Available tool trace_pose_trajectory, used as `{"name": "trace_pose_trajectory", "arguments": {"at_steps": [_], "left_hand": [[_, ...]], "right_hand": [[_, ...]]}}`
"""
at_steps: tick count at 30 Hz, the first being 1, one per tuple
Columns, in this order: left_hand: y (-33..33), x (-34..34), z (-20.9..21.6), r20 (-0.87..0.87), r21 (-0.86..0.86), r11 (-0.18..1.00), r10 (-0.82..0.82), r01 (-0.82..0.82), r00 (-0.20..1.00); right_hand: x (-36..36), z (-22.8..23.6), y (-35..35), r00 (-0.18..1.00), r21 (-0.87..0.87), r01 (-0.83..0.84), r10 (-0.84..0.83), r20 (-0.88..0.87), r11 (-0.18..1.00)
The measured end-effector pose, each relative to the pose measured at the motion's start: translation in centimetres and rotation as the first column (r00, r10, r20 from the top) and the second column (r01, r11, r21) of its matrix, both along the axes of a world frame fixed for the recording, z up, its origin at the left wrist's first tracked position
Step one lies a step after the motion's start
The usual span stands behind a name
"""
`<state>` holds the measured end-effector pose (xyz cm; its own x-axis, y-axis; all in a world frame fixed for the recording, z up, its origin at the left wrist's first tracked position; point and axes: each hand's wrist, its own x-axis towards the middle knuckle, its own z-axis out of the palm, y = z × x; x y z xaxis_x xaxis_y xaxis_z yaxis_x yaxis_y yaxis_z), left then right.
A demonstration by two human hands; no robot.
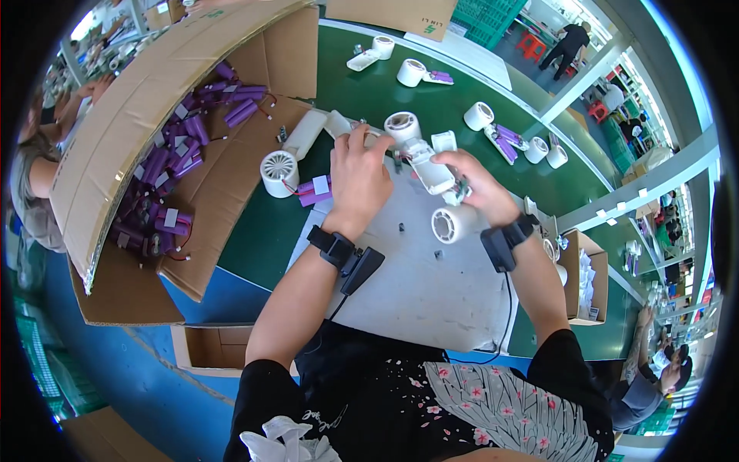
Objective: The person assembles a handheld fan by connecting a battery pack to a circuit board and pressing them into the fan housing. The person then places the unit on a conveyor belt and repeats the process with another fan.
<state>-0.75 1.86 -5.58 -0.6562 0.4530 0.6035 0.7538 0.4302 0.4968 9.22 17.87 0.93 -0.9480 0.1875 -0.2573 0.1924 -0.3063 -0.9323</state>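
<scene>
White plastic handle shell (437, 179), open and apparently only part-assembled, is grasped by the right hand (481, 185) over the flat grey mat's far part; whether the left hand (360, 181) grips anything, I cannot tell.

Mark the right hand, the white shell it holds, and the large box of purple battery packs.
Right hand (485, 189), head view: back of the hand.
White shell (437, 179), head view: its lower end.
Large box (202, 212), head view: its table-side flap.

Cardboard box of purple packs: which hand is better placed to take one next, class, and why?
Probably the left hand: it is nearer the cardboard box, while the right hand, farther across, holds a white casing.
</scene>
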Motion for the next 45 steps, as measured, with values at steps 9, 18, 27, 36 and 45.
{"name": "trace_pose_trajectory", "arguments": {"at_steps": [9, 18, 27, 36, 45], "left_hand": [[-0.9, -1.4, 0.2, 0.075, 0.024, 0.997, 0.077, -0.079, 0.994], [-0.9, -1.8, 0.3, 0.032, -0.073, 0.975, 0.215, -0.212, 0.976], [-3.7, -0.2, 3.4, 0.047, -0.043, 0.979, 0.200, -0.198, 0.979], [-9.2, 0.4, 2.1, 0.199, -0.378, 0.925, 0.044, 0.035, 0.979], [-10.0, 0.8, 3.8, 0.285, -0.438, 0.887, -0.019, 0.148, 0.958]], "right_hand": [[-5.1, -2.3, 0.1, 0.943, 0.351, -0.292, 0.207, 0.261, 0.890], [-6.6, -2.4, -1.4, 0.935, 0.663, -0.348, 0.195, 0.296, 0.663], [-0.8, 0.4, 1.1, 0.999, 0.546, 0.040, -0.045, -0.005, 0.837], [9.2, -1.4, 0.2, 0.844, 0.839, 0.419, 0.192, -0.500, 0.346], [13.4, -2.6, -1.9, 0.836, 0.969, 0.181, 0.494, -0.241, 0.168]]}}
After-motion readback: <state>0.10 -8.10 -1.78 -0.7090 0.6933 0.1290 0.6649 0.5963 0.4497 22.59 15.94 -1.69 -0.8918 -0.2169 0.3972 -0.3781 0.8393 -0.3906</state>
